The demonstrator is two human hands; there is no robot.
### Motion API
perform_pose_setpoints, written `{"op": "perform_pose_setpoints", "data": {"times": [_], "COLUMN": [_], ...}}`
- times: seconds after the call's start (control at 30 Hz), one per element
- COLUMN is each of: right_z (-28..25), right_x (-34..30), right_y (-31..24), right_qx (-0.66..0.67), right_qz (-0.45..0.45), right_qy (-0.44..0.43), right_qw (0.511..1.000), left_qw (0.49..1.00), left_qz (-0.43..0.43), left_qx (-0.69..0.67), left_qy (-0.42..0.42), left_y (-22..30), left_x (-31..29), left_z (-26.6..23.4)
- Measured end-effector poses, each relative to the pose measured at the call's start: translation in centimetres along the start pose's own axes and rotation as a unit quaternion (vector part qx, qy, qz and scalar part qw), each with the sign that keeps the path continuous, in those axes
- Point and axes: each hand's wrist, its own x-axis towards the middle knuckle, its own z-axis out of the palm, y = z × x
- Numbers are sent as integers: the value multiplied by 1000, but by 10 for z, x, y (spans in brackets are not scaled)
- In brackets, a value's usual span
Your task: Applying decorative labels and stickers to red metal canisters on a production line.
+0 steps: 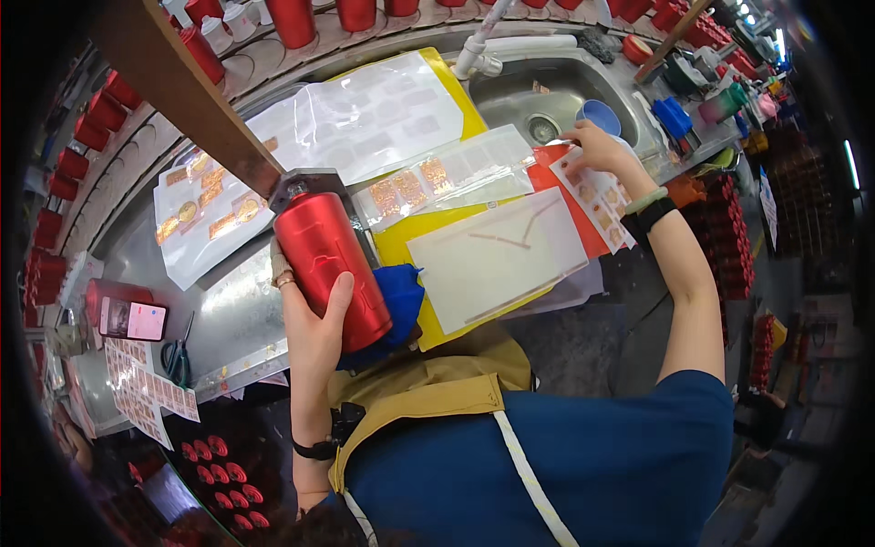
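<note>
My left hand is wrapped round a shiny red metal bottle, thumb along its near side. The bottle lies tilted, its narrow neck toward a dark block at the foot of a wooden post. A blue cloth is bunched beside and under its lower end. Over by the sink, my right hand has its fingers bent and pinched at the upper end of a white sheet of brownish decals. That sheet overlaps a red sheet; the exact fingertip contact is partly hidden.
Gold-patterned decals lie on a clear strip and a white sheet. A pale board rests on a yellow sheet. Beyond are a steel sink with a blue bowl, and rows of red bottles. Scissors and a phone lie left.
</note>
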Motion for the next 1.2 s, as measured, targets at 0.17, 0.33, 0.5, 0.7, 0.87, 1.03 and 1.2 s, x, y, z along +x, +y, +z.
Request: {"op": "perform_pose_setpoints", "data": {"times": [0.17,0.33,0.5,0.7,0.87,1.03,1.2], "right_z": [1,10,29,75,-11,-72,-98], "right_x": [25,58,106,133,90,23,-25], "right_y": [20,23,3,5,-68,-214,-317], "right_qx": [126,152,146,-12,77,226,348], "right_qz": [93,67,71,110,48,-90,-175], "right_qy": [-101,-51,120,-38,165,205,103], "right_qw": [982,985,979,993,982,948,915], "left_qw": [1000,1000,1000,996,992,990,998], "left_qz": [-16,-20,-8,-38,-9,-16,-45], "left_qx": [-7,2,-4,-74,-115,-134,-13], "left_qy": [-2,-21,-30,-16,-51,-41,-39], "left_y": [-1,4,2,4,6,2,13], "left_x": [-1,2,5,2,6,9,9], "left_z": [-2,-5,-6,-9,-8,-9,-13]}}
